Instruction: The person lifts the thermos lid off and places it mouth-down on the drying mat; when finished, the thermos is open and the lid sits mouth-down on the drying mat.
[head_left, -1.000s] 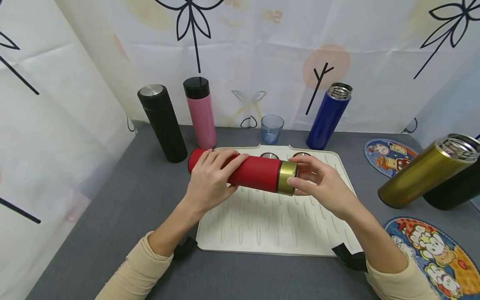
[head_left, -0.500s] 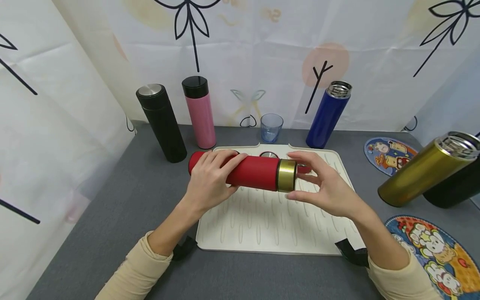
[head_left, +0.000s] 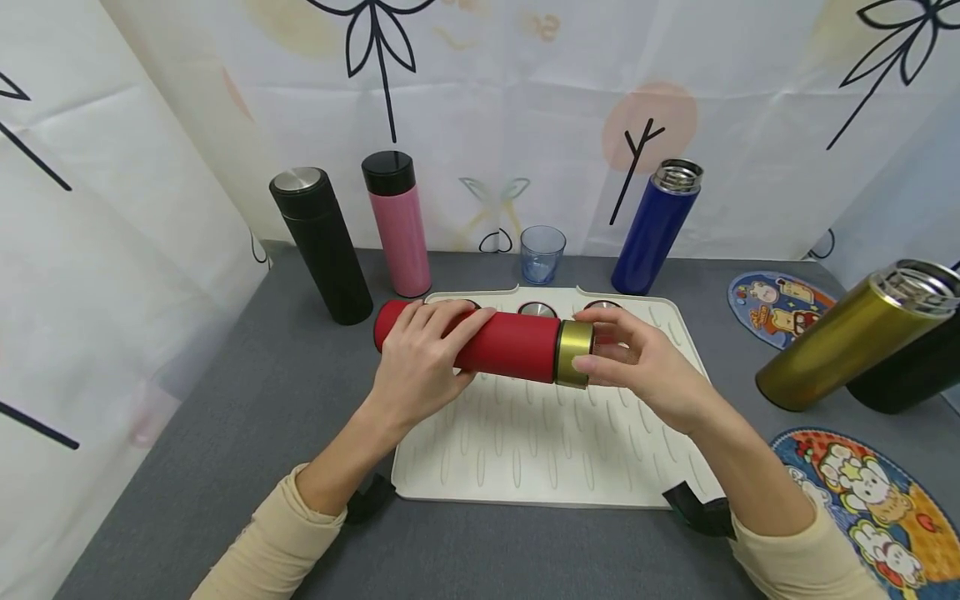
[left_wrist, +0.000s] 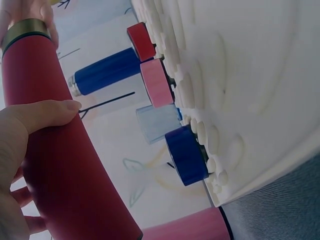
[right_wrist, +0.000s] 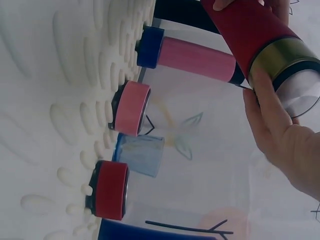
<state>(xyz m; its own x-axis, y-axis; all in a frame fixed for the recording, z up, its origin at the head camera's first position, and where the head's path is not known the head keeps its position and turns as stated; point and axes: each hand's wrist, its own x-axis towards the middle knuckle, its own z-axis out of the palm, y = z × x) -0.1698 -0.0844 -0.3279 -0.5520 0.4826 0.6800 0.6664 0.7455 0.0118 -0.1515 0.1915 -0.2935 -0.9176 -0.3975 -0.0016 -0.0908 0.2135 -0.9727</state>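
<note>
A red thermos bottle (head_left: 513,346) lies nearly level in the air above a white ribbed tray (head_left: 540,454). My left hand (head_left: 420,354) grips its body from the left, thumb across the near side in the left wrist view. At the bottle's right end is a gold lid (head_left: 574,354), which my right hand (head_left: 652,367) holds between thumb and fingers. The right wrist view shows the lid's silver top (right_wrist: 302,92) facing outward. At the tray's far side stand a blue lid (left_wrist: 186,155), a pink lid (left_wrist: 157,82) and a red lid (left_wrist: 141,42).
Behind the tray stand a black bottle (head_left: 322,250), a pink bottle (head_left: 402,242), a blue glass (head_left: 542,257) and a lidless blue bottle (head_left: 654,237). On the right are a lidless gold bottle (head_left: 840,350), a dark bottle (head_left: 907,375) and two cartoon mats (head_left: 877,500).
Half a second ago my right hand's fingers were spread away from the gold lid; now they are around it again. The left hand and the bottle have barely moved.
</note>
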